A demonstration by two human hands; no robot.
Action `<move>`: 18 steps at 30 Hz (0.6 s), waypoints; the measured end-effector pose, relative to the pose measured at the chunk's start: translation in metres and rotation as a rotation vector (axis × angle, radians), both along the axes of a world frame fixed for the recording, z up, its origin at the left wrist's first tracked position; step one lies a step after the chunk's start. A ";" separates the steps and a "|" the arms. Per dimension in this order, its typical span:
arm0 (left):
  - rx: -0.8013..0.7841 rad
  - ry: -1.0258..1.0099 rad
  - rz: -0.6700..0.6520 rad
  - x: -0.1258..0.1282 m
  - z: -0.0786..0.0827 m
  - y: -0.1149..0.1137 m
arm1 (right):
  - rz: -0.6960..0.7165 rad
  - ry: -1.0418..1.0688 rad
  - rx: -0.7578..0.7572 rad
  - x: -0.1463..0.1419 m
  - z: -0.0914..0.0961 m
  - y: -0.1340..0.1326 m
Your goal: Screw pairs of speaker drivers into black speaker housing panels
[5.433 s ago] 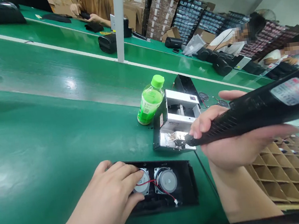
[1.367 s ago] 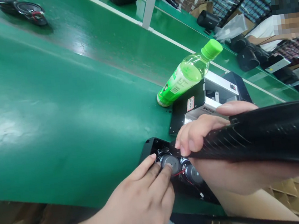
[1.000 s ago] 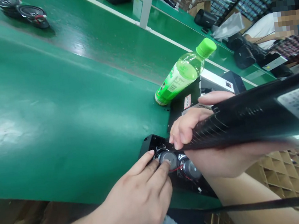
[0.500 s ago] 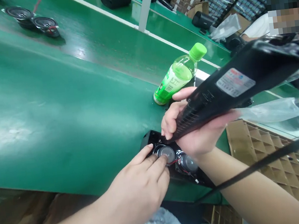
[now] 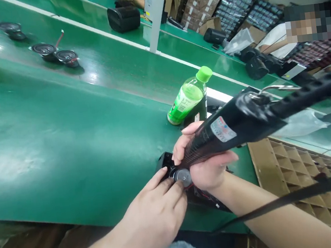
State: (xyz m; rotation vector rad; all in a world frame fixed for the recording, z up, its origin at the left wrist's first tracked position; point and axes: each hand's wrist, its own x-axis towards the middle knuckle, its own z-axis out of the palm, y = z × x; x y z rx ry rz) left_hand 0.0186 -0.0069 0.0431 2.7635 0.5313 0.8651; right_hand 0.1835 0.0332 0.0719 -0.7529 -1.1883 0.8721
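Left hand [image 5: 152, 215] was spread, fingers pressed on speaker driver [image 5: 182, 177] in black speaker housing [image 5: 167, 161], apparently pinning it; right hand [image 5: 205, 166] gripped black soldering iron [image 5: 223, 130] just above.

This is a factory floor, a production line for small speakers. A long green desk [image 5: 49, 125] with white edge strips carries loose loudspeaker drivers [image 5: 56, 58] and an open black speaker housing [image 5: 165, 162]. Beyond the desk runs a parallel green line with black speaker cabinets [image 5: 256, 68] and a co-worker in a white shirt [image 5: 276, 43], before stacked cartons [image 5: 202, 4] and shrink-wrapped packs [image 5: 236, 8]. A cardboard divider tray [image 5: 297, 176] stands beside the desk.
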 end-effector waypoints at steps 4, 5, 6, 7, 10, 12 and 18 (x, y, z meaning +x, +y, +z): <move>0.030 -0.023 0.000 -0.001 -0.005 -0.001 | -0.033 0.010 -0.008 0.003 0.019 -0.008; 0.031 -0.027 0.000 -0.002 -0.007 -0.001 | -0.047 0.022 -0.012 0.008 0.031 -0.012; 0.032 -0.022 0.000 -0.002 -0.008 -0.001 | -0.081 0.045 -0.017 0.015 0.045 -0.017; 0.035 -0.015 0.004 -0.002 -0.008 -0.001 | -0.115 0.060 -0.018 0.024 0.059 -0.023; 0.074 0.016 0.017 -0.004 -0.005 -0.001 | -0.320 0.061 0.035 0.054 0.095 -0.034; 0.110 0.035 0.015 -0.004 -0.001 -0.001 | -0.433 -0.017 0.127 0.072 0.102 -0.031; 0.146 0.016 0.012 0.001 0.000 -0.007 | -0.566 -0.165 0.192 0.088 0.072 0.000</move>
